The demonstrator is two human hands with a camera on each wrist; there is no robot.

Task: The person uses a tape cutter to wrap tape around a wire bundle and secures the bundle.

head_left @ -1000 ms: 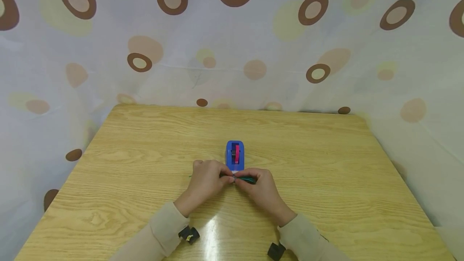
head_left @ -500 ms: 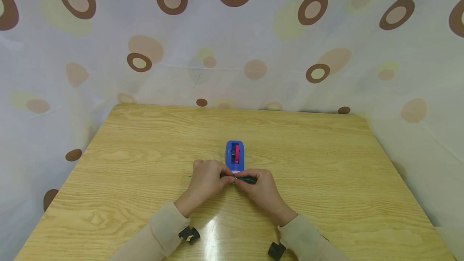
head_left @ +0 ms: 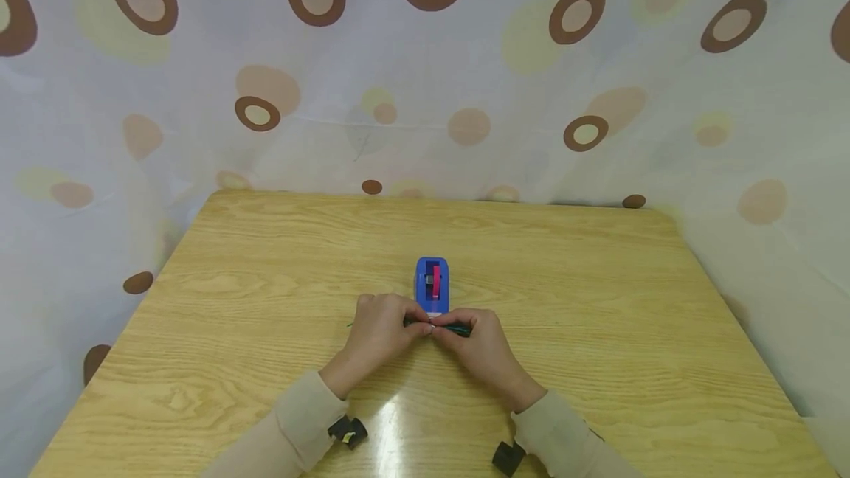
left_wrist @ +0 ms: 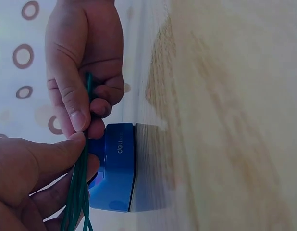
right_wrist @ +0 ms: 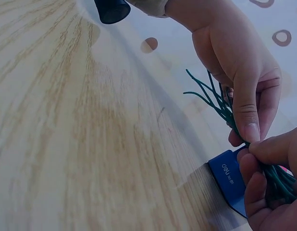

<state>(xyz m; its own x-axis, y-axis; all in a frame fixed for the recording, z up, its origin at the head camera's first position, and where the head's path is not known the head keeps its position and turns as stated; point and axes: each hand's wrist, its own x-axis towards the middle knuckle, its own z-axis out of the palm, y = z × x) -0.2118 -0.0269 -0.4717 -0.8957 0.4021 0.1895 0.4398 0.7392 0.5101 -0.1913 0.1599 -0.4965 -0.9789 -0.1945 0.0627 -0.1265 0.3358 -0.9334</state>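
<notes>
Close in front of a blue tape dispenser (head_left: pixel 432 305), both hands meet at a bundle of thin green wires (left_wrist: pixel 80 187). My left hand (head_left: pixel 381 327) pinches the bundle between thumb and fingers, and loose wire ends (right_wrist: pixel 201 94) fan out past its palm in the right wrist view. Thumb and index finger of my right hand (head_left: pixel 481 338) pinch the same bundle just beside it, the fingertips of both hands almost together. A small pale bit shows at that meeting point in the head view. Fingers hide the middle of the bundle.
The dispenser carries a pink roll (head_left: pixel 436 282) and stands on a wooden table (head_left: pixel 564 271). A patterned curtain (head_left: pixel 425 80) hangs behind and along both sides. Small black devices (head_left: pixel 348 431) sit at the sleeve cuffs.
</notes>
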